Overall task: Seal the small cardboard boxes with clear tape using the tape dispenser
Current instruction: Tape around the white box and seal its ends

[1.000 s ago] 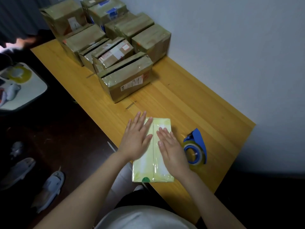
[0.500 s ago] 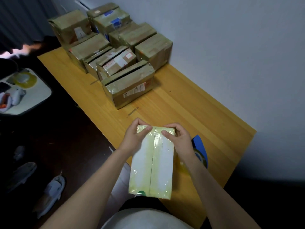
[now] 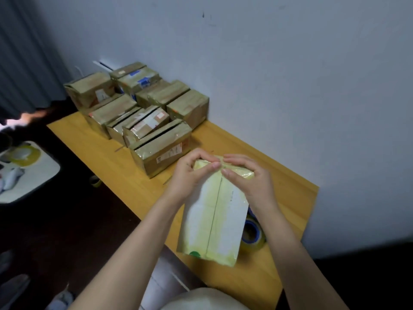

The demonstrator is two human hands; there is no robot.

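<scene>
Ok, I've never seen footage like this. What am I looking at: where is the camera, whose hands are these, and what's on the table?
There is no machine here. A person works with bare hands, and the only camera sits on their head, looking forward and down, so the arms coming in from below are their own. The left hand and right hand each grip the far end of a pale, tape-wrapped box. A blue tape dispenser lies on the wooden table to the right of that box, partly hidden by it. Further back, by the wall, stands a cluster of brown cardboard boxes, shiny with tape.
</scene>
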